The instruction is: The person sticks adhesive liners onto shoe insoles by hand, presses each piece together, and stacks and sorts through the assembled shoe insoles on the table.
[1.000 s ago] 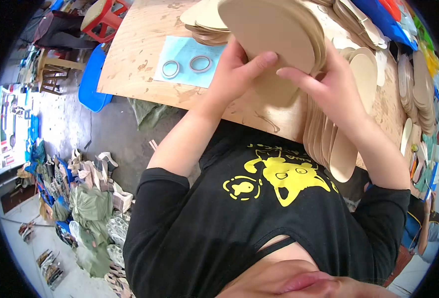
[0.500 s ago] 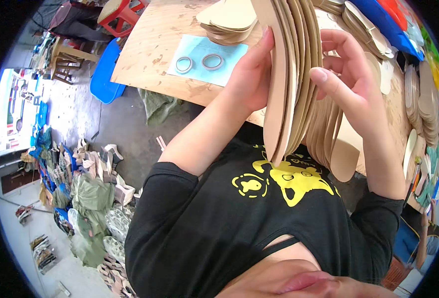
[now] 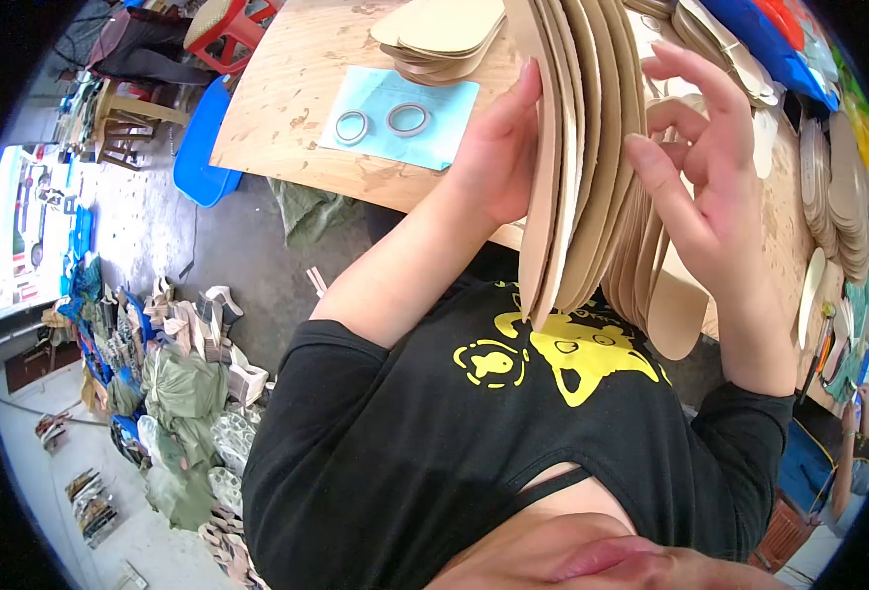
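Observation:
A fanned stack of tan insoles [image 3: 577, 177] is held up on edge in front of my chest, over the table's near edge. My left hand [image 3: 498, 152] grips its left side, thumb upright along the outer insole and the other fingers hidden behind. At the right side, my right hand [image 3: 715, 187] is open with fingers spread and bent; its thumb tip is at the stack's edge, and whether it touches I cannot tell. Below that hand, another row of insoles [image 3: 675, 305] overhangs the table edge. A pale pile of insoles [image 3: 444, 29] lies farther back.
On the wooden table [image 3: 277, 108], two tape rolls [image 3: 408, 119] rest on a light blue sheet [image 3: 434, 150]. More insole stacks [image 3: 833, 197] and a blue bin [image 3: 779, 49] line the right side. A red stool [image 3: 223, 34], blue tub [image 3: 203, 147] and green sacks [image 3: 183, 393] stand at left.
My right hand has lifted its fingers and spread them away from the stack, moving slightly right. My left hand keeps its grip on the insoles. The view has shifted slightly.

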A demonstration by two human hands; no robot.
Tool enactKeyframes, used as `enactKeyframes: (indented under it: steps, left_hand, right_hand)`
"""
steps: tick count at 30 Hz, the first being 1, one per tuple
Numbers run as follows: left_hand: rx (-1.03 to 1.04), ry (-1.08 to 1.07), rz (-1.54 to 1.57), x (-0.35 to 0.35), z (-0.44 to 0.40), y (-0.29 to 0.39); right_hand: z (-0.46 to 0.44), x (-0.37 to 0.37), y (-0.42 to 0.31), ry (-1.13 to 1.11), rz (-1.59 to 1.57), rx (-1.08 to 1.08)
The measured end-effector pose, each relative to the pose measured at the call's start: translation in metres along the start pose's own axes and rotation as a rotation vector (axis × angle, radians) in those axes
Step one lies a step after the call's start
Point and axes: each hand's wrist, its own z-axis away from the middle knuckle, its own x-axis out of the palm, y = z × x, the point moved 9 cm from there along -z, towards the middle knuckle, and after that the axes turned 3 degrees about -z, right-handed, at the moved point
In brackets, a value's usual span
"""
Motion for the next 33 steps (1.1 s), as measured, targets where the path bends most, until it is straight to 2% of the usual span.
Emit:
enactKeyframes:
  steps: [1, 3, 5, 9, 15, 18, 21, 24, 25, 28, 31, 33]
  left_hand:
    - [-0.01, -0.056, 0.07, 0.005, -0.001, 0.0]
    - [0.004, 0.051, -0.037, 0.004, 0.001, 0.0]
    - [0.015, 0.157, -0.141, 0.007, 0.003, 0.001]
    - [-0.013, 0.086, -0.085, 0.009, 0.001, -0.004]
    - [-0.038, 0.021, 0.01, 0.006, 0.0, -0.009]
    - [-0.029, 0.032, -0.076, 0.004, 0.002, -0.008]
    - [-0.019, 0.035, -0.112, 0.008, -0.001, -0.007]
    - [0.01, 0.118, -0.299, 0.007, 0.0, -0.005]
    - [-0.004, 0.09, -0.263, 0.004, -0.001, -0.008]
    - [-0.009, 0.103, -0.244, -0.001, -0.001, -0.01]
    - [-0.012, 0.204, -0.215, -0.01, -0.002, -0.014]
    - [-0.09, 0.317, -0.178, -0.017, 0.003, -0.018]
  right_hand:
    - [-0.001, 0.0, -0.003, -0.028, 0.106, -0.05]
    - [-0.003, -0.001, -0.011, -0.083, 0.319, -0.149]
    - [-0.006, 0.002, -0.02, -0.138, 0.391, -0.209]
    - [-0.006, 0.007, -0.024, -0.188, 0.423, -0.307]
    - [-0.007, 0.004, -0.021, -0.183, 0.458, -0.262]
    - [-0.008, 0.002, -0.021, -0.147, 0.473, -0.207]
    - [-0.007, 0.003, -0.03, -0.12, 0.589, -0.259]
    - [-0.004, 0.001, -0.023, -0.074, 0.63, -0.142]
    - [-0.004, 0.0, -0.02, -0.077, 0.556, -0.03]
    - [-0.003, -0.002, -0.014, -0.089, 0.505, 0.035]
    - [0.002, -0.009, -0.008, -0.085, 0.359, 0.063]
    - [0.008, -0.042, 0.012, -0.025, 0.092, 0.128]
